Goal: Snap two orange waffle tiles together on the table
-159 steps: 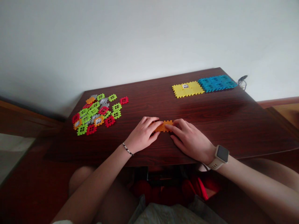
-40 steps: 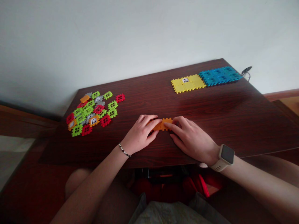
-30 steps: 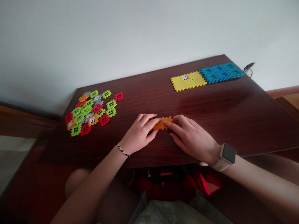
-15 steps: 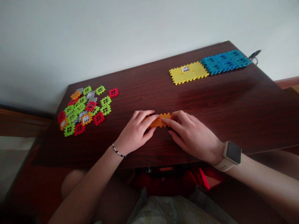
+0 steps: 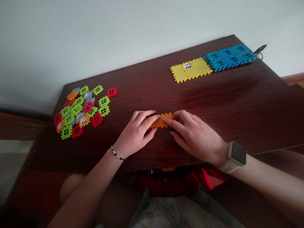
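Observation:
Two orange interlocking plastic tiles lie edge to edge in front of me on the dark wooden table. My left hand [image 5: 137, 133] is closed around the left orange tile [image 5: 156, 123], its fingers over the top and the thumb at the near edge. That tile is largely covered by the fingers. On the right orange tile [image 5: 167, 120], the index finger of my right hand [image 5: 196, 134] presses down, with its other fingers at the right edge. The toothed edges meet between my hands; whether they are fully locked I cannot tell.
To the left is a loose pile of green, red, grey and orange tiles, among them a red tile [image 5: 96, 119] and a green tile [image 5: 66, 132]. A joined yellow panel [image 5: 201, 66] and a blue panel [image 5: 229, 58] lie at the far right of the table [image 5: 142, 82].
My view has shifted slightly, so the pile sits a little further left and the panels a little higher. Both hands keep their hold on the orange tiles, with barely any movement.

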A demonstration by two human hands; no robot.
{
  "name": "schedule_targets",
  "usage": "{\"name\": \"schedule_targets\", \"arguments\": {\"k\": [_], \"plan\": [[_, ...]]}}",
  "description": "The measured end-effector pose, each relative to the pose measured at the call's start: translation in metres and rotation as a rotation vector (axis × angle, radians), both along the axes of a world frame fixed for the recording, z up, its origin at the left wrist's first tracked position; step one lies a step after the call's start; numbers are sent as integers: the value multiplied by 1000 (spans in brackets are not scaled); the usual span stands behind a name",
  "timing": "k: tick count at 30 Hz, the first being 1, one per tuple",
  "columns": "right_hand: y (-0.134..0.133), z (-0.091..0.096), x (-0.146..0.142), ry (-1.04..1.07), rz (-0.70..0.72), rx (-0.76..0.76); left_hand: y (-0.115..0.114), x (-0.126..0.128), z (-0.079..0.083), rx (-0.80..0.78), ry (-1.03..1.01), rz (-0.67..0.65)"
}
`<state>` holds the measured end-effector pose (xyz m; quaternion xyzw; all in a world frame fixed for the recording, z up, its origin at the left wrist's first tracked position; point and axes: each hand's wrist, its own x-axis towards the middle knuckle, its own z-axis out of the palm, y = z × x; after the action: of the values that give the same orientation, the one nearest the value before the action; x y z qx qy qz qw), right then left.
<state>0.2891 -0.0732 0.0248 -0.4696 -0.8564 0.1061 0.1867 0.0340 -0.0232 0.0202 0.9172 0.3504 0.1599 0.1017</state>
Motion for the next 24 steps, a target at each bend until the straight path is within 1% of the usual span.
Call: {"name": "schedule_targets", "arguments": {"k": [24], "plan": [[0,-1,-1,13,0,41,0,1,4,16,44,5]]}}
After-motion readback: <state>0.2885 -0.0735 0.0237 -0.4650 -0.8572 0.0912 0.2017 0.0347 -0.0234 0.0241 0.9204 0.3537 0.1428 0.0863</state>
